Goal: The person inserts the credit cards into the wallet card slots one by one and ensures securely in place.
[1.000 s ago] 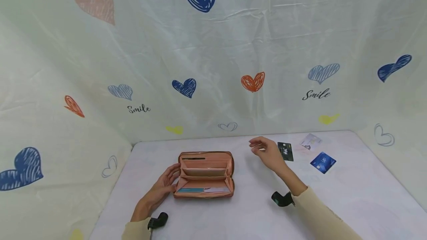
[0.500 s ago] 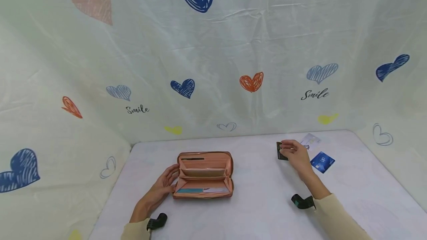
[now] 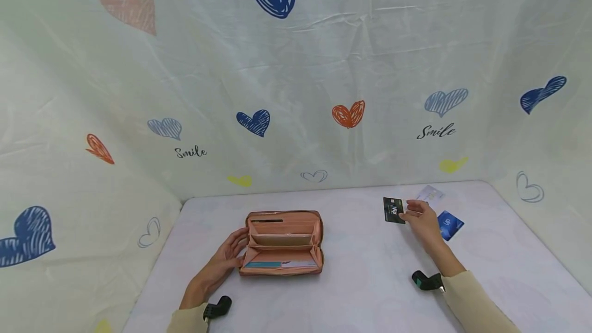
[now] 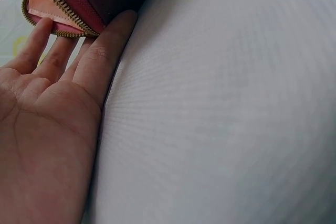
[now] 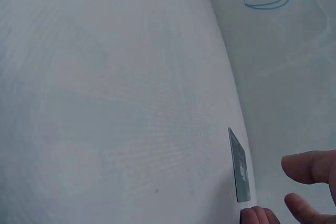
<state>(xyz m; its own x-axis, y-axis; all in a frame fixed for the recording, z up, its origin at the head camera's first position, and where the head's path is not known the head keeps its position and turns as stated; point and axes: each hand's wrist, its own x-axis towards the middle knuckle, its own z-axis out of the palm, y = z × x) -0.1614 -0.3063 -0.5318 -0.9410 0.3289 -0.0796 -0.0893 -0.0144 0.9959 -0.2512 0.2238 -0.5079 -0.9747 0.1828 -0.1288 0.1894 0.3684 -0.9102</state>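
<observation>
Wallet (image 3: 284,226) lies unzipped and spread wide on the counter (image 3: 351,281), left of the middle, its pockets facing the person. That much is done: it is open, and its near pocket carries a teal card (image 3: 262,264) and a white card (image 3: 298,263), or what look like cards; a dark strip (image 3: 266,220) shows in a slot of the far half.

Three cards are outside it, well to the right: the black card (image 3: 391,210), the blue card (image 3: 451,224), partly behind the right hand (image 3: 423,222), and the pale card (image 3: 431,194) at the back. None of these three is in a pocket, so I judge the work with them to be unfinished.

The left hand (image 3: 222,261) holds the wallet's left end, thumb and fingers around its edge. The right hand has its fingers apart, with tips at the black card's right edge; whether they press it or merely lie beside it, I cannot tell.
</observation>
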